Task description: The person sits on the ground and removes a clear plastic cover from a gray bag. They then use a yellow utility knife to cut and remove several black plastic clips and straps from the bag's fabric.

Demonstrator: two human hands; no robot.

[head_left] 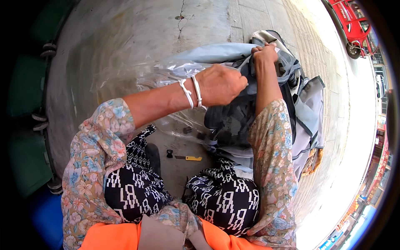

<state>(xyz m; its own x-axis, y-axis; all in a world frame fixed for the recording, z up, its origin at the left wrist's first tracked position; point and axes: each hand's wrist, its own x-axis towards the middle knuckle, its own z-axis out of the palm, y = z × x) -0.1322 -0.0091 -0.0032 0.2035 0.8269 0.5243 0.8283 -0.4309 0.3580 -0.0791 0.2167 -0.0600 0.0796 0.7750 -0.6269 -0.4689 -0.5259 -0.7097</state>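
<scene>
Grey-and-black bag [233, 121] lies on the concrete ground [137, 37] before her knees; left hand [221, 84] is fisted on its fabric, right hand [265, 53] pinches the far edge, stretching it taut, clear plastic sheet [137, 77] spread beneath

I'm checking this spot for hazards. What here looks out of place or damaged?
A yellow-handled utility knife lies loose on the concrete ground between the person's knees, beside small dark bits. A crack runs through the concrete at the top.
</scene>
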